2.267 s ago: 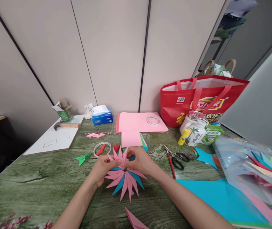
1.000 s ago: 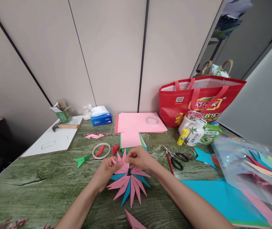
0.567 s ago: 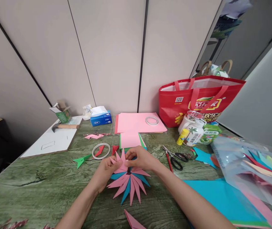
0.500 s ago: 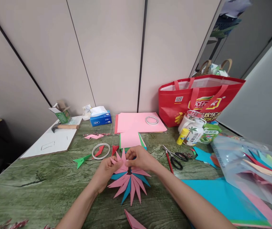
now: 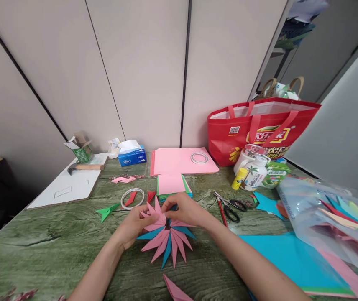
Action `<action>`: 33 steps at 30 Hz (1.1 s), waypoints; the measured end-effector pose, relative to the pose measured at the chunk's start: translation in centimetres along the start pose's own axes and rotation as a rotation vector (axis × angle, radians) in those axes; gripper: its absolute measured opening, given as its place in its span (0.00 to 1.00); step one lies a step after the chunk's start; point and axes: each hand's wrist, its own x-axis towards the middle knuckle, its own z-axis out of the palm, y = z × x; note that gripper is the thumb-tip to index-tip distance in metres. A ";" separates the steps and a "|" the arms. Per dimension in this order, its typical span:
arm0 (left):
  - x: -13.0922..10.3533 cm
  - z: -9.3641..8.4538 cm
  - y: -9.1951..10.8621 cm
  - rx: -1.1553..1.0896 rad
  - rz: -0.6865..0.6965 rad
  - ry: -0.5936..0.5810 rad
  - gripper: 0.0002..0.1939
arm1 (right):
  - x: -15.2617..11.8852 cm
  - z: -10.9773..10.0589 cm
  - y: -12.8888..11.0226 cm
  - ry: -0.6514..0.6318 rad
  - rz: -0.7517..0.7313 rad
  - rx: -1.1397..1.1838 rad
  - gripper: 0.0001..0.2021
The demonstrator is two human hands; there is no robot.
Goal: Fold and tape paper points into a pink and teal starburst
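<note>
A pink and blue folded-paper star (image 5: 172,244) with many points and a small dark hole at its middle is between my hands. My left hand (image 5: 138,223) is closed on its upper left points. At the top of the star, my right hand (image 5: 182,209) pinches the paper beside the left fingertips; its fingers partly cover the points there. A loose pink folded piece (image 5: 175,289) lies below the star near the bottom edge. Just beyond the hands is a stack of small pink, green and blue sheets (image 5: 171,184).
Scissors (image 5: 231,207) and a red pen (image 5: 222,212) lie to the right, near blue sheets (image 5: 285,259). A tape roll (image 5: 132,199) and green folded piece (image 5: 107,212) lie left. Behind stand a glue stick (image 5: 239,179), red bag (image 5: 229,138) and tissue box (image 5: 132,156).
The star has turned slightly and shifted a little left with my hands. Both hands keep their grip near its top.
</note>
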 end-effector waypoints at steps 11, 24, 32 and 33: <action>0.3 0.1 -0.3 -0.009 0.062 -0.021 0.18 | 0.1 0.5 0.3 0.101 -0.003 -0.155 0.05; 0.3 0.2 -0.3 -0.004 0.062 -0.007 0.17 | 0.1 0.9 -0.3 0.044 -0.147 -0.484 0.07; 0.2 0.2 -0.2 -0.049 0.046 -0.026 0.17 | -0.2 -0.1 -0.6 -0.018 -0.203 -0.493 0.07; 0.3 0.2 -0.2 -0.054 0.047 -0.027 0.18 | -0.3 -0.2 -0.6 -0.030 -0.206 -0.481 0.06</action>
